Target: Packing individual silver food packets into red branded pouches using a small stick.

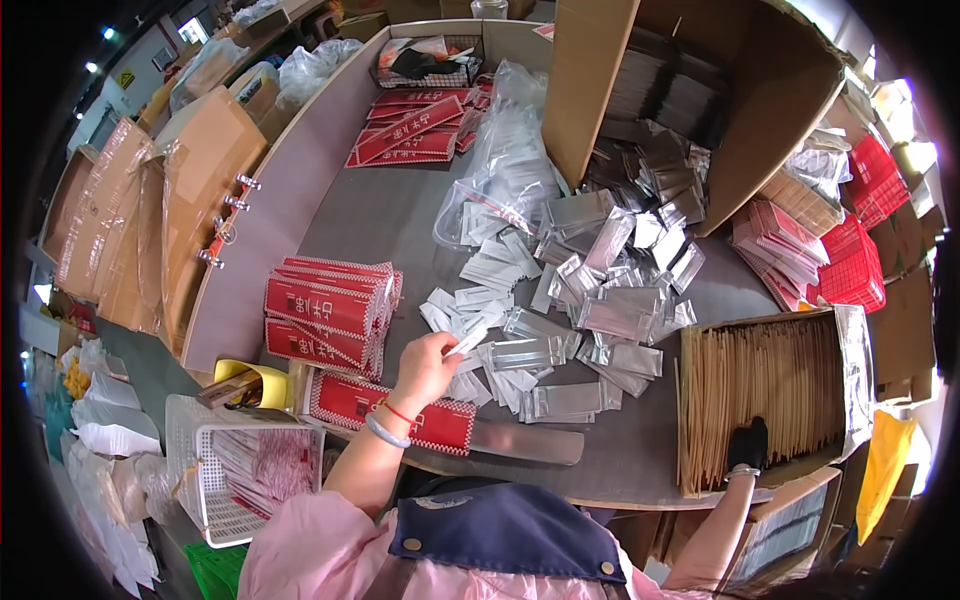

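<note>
My left hand is closed, with thumb and fingers pinching a small flat white packet. It hovers over a spread of similar white packets. Under that wrist lies a red printed paper sleeve, beside a clear plastic strip. Far to the right, my right hand wears a black glove and reaches over the near edge of a carton. It touches thin tan upright pieces packed in rows there. The dark glove hides how its fingers are set.
Silvery clear packets spill from a large open carton. Red sleeve stacks stand left and far back, near a clear bag and wire basket. A white plastic basket stands beside the table's near left corner.
</note>
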